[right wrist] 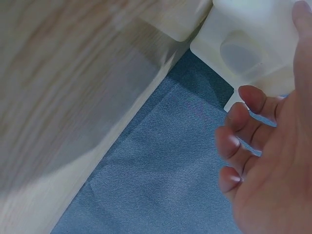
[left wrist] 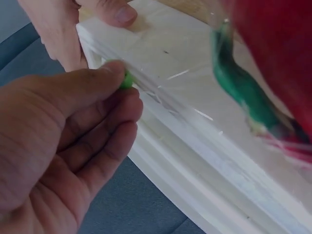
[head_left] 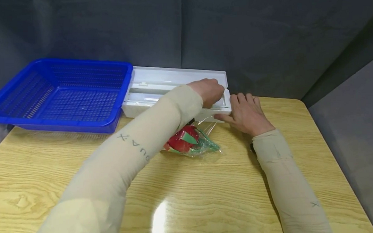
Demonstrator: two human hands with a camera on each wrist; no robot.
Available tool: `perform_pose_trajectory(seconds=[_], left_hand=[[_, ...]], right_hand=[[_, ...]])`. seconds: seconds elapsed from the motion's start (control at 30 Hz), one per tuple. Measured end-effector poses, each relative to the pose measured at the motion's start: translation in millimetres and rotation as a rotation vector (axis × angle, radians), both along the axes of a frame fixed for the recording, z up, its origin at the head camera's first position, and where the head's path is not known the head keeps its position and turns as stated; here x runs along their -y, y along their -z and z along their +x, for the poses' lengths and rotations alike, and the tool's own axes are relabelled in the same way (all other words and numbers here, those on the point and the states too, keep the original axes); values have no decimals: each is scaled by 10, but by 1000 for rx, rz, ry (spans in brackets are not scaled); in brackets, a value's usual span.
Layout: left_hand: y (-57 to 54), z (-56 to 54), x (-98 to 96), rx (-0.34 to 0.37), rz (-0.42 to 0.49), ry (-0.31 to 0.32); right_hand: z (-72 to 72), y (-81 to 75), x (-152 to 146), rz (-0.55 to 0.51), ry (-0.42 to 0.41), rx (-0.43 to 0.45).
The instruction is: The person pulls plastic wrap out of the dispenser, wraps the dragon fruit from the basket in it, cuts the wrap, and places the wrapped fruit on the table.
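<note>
A long white cling film dispenser (head_left: 161,104) lies along the back of the table with its lid (head_left: 178,75) raised. Over its right end, my left hand (head_left: 208,92) pinches a small green piece (left wrist: 127,80), probably the cutter's slider, between thumb and forefinger; most of it is hidden. My right hand (head_left: 248,114) holds the dispenser's right end, its thumb on the front face and its fingers at the end. In front of the dispenser is a red and green object (head_left: 182,140) in clear film (head_left: 209,146), partly hidden by my left forearm.
A blue plastic basket (head_left: 80,126) stands at the back left, against the dispenser's left end. Dark cloth (head_left: 264,40) hangs behind the wooden table (head_left: 215,198). The table's right edge runs beyond my right arm.
</note>
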State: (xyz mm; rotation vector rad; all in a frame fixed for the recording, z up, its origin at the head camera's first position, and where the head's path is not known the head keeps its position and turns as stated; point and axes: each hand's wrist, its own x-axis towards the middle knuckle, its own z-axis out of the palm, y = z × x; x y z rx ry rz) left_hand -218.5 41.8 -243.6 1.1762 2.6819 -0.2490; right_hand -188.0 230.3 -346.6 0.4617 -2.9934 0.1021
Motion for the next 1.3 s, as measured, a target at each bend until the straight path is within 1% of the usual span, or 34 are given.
perform_pose_trajectory(seconds=[0.23,0.47,0.63,0.87,1.03,1.17,1.3], left_hand=[[-11,-12,56,12,-1,-4],[1,-26,114,3,7,-9],[-3,-20,158,6,2,-4],[-22,-38,265,18,9,-28],[-7,-63,337,30,24,-44],[7,-78,381,40,34,-47],[2,-91,432,46,24,-49]], right_hand=[[-4,1,4,0,5,12],[-8,-2,10,2,0,7],[-7,-6,7,-9,6,20],[-28,-15,-30,-2,20,34],[-40,1,-65,5,20,34],[-47,13,-77,5,22,35],[-54,14,-76,0,19,35]])
